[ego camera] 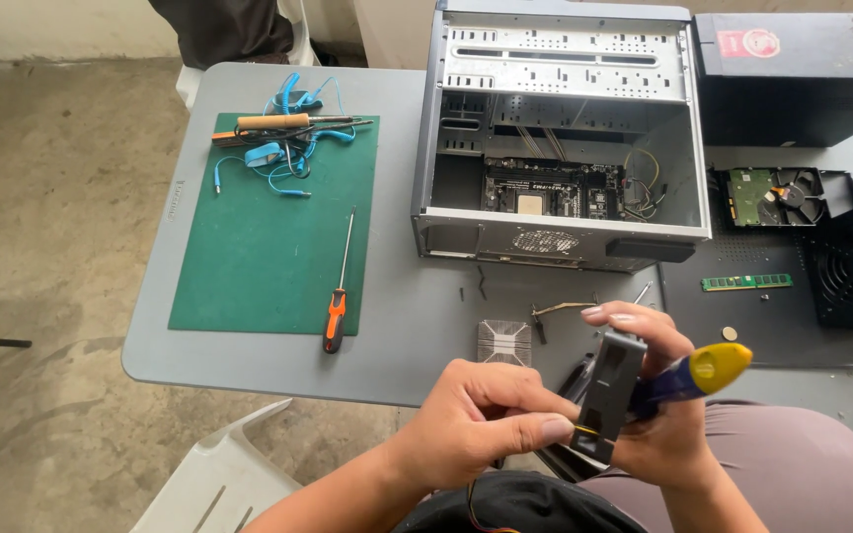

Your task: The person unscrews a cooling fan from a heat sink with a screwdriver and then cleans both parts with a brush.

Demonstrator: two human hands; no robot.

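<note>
A grey desk (pixel 397 326) stands on a bare concrete floor (pixel 41 217), seen from above. At the desk's near edge, the left hand (pixel 481 419) is closed around the lower end of a small black fan unit (pixel 609 395), thumb pressed against its side. The right hand (pixel 659 395) grips the same fan unit from behind, fingers curled over its top, and also holds a screwdriver with a blue-and-yellow handle (pixel 698 375) that points toward the right. Both hands are held above the person's lap, just off the near edge. A finned metal heatsink (pixel 504 342) lies on the desk just beyond the hands. An open computer case (pixel 560 138) lies on its side at the far edge, its motherboard (pixel 555 190) exposed. A green mat (pixel 269 247) covers the left part of the desk; an orange-handled screwdriver (pixel 338 296) rests at its right border, and a soldering iron (pixel 283 122) with blue cables lies at its far end. A memory stick (pixel 746 282) lies toward the right edge.
</note>
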